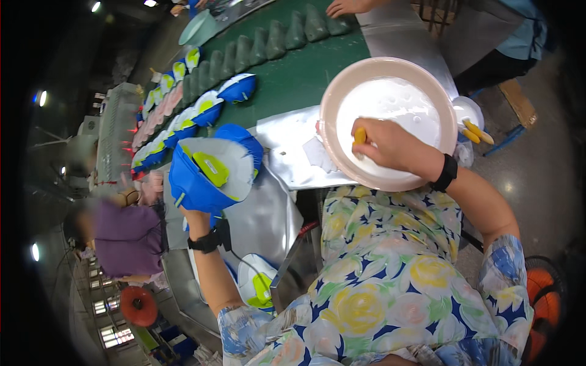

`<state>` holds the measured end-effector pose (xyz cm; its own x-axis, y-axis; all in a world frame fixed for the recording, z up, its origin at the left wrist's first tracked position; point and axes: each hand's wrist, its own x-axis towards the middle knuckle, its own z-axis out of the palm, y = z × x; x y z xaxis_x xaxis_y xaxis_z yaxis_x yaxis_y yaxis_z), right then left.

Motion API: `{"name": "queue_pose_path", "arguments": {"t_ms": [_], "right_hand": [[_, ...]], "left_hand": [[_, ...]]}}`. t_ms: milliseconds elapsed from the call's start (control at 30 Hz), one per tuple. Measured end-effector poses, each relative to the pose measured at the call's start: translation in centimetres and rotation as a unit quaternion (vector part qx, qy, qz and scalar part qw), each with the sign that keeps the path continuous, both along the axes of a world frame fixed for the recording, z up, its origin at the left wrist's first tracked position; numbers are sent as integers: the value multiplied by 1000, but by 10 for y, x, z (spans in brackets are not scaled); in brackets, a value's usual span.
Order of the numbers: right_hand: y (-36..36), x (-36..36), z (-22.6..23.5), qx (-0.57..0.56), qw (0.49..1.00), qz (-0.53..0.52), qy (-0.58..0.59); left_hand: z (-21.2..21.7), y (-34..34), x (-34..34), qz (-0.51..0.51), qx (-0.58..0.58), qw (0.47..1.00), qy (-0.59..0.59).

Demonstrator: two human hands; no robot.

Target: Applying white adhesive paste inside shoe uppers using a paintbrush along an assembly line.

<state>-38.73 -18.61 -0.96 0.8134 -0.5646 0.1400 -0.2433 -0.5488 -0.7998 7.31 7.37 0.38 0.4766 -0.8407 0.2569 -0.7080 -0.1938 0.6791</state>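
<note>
My left hand [194, 218], mostly hidden behind the piece, grips a blue shoe upper [183, 177] with a pale lining and a yellow-green patch, tilted with its opening facing me. My right hand [394, 143] is closed around a short yellow-handled tool [360, 135], held over a beige basin [328, 122] of white liquid [390, 100]. The tool's working end is hidden, so whether it touches the liquid I cannot tell. Another blue shoe upper [235, 133] lies just behind the held one.
Rows of blue uppers [207, 113] and dark green toe-shaped pieces [276, 39] stand on the green table [299, 85]. A crumpled white cloth [318, 154] lies beside the basin. Yellow-handled tools [471, 131] sit at right. Another person's hand [349, 6] reaches in at the far edge.
</note>
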Motion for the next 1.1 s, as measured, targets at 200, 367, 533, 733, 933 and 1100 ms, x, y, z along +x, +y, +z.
{"name": "queue_pose_path", "arguments": {"t_ms": [200, 367, 533, 733, 933, 1100], "right_hand": [[-19, -27, -29, -105, 994, 11, 43], [-57, -59, 6, -17, 996, -78, -36], [-70, -56, 41, -31, 973, -115, -195], [-67, -54, 58, -60, 979, -116, -159], [-61, -70, 46, 6, 956, -197, -216], [-60, -47, 53, -129, 937, -151, -288]], "left_hand": [[22, -46, -60, -76, -36, 984, 156], [9, -117, -121, -177, -47, 915, 360], [14, -188, -168, -245, 45, 868, 430], [27, -224, -210, -297, 64, 818, 488], [24, -222, -219, -263, 15, 843, 470], [24, -219, -218, -237, -25, 855, 460]]}}
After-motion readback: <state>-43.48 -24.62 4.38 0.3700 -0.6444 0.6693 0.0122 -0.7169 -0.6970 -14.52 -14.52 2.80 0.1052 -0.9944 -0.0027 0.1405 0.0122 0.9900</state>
